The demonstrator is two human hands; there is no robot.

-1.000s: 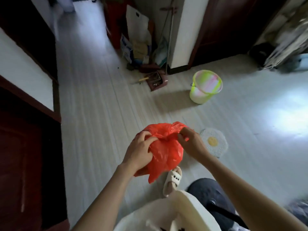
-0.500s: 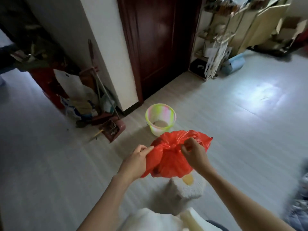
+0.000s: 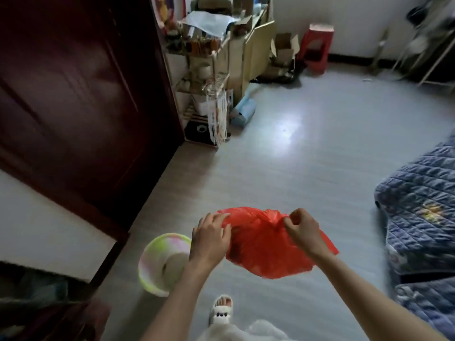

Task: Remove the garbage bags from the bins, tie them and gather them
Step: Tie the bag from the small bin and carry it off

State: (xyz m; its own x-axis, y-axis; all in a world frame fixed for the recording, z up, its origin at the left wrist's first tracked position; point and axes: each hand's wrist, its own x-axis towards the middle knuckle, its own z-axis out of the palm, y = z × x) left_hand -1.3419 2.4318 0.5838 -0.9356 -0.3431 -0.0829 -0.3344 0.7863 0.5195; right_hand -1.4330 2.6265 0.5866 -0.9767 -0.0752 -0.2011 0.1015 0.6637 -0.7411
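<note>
A: Widest first?

B: Pale grey plank floor (image 3: 283, 173) underfoot, with a bright patch of glare near the middle. Dark red-brown wooden door (image 3: 81, 94) filling the left side, above a white wall panel (image 3: 46, 225).

A: And to the right?

B: Blue quilted blanket with a floral print (image 3: 423, 217), bunched along the right edge. Farther back, a cluttered open shelf rack (image 3: 204, 77) beside the door, tan cardboard boxes (image 3: 256, 52) next to it, and a red plastic stool (image 3: 317, 48) against the far white wall.

A: The task's things?

B: Thin red plastic garbage bag (image 3: 268, 252), held in the air in front of the body, above the floor, sagging and full-looking below its gathered top. Just left of it and lower, standing on the floor: a small round plastic bin, pale yellow-green with pink swirls (image 3: 157, 264), no liner visible inside, partly hidden by the left forearm.

A: Hands?

B: Left hand (image 3: 211, 235) clutching the bag's upper left edge, fingers curled into the plastic. Right hand (image 3: 301, 228) pinching the bunched top at the right, fingers bent tight. Knot or no knot: cannot tell.

A: Smallest?

B: One white slipper on a foot (image 3: 221, 310), below the bag.
</note>
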